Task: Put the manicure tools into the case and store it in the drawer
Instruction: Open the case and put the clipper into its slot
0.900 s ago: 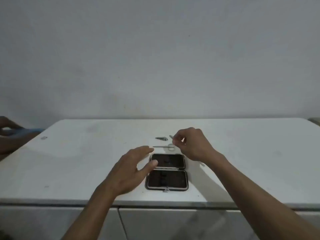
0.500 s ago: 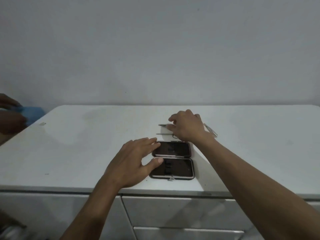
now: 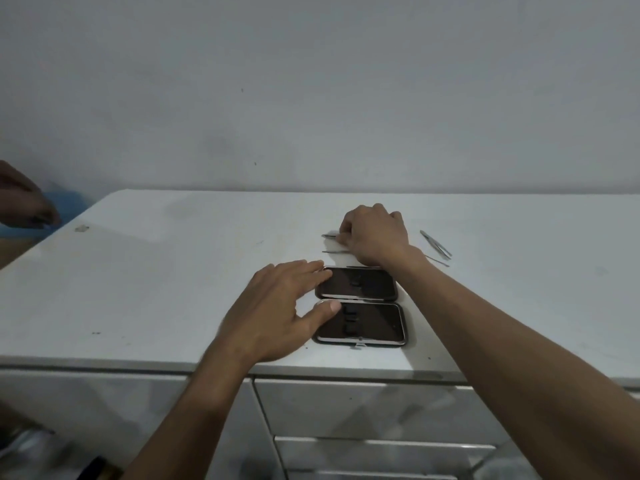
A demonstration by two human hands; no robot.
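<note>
A black manicure case (image 3: 367,306) lies open flat near the front edge of the white cabinet top (image 3: 173,271), its two dark halves one behind the other. My left hand (image 3: 277,313) rests spread on the case's left edge, thumb on the near half. Just behind the case, my right hand (image 3: 375,237) is curled down over small metal tools (image 3: 330,236); the fingertips pinch at one whose tip pokes out to the left. A second thin tool (image 3: 332,251) lies under that hand. Metal tweezers (image 3: 435,243) lie to the right of it.
White drawer fronts (image 3: 363,407) sit shut below the top, stacked under the case. Another person's hand (image 3: 24,202) holds something blue (image 3: 69,202) at the far left. A plain wall stands behind the cabinet.
The view has tilted down, showing the drawers. My right hand has set the tweezers down on the right and dropped onto the tools behind the case. My left hand stays on the case.
</note>
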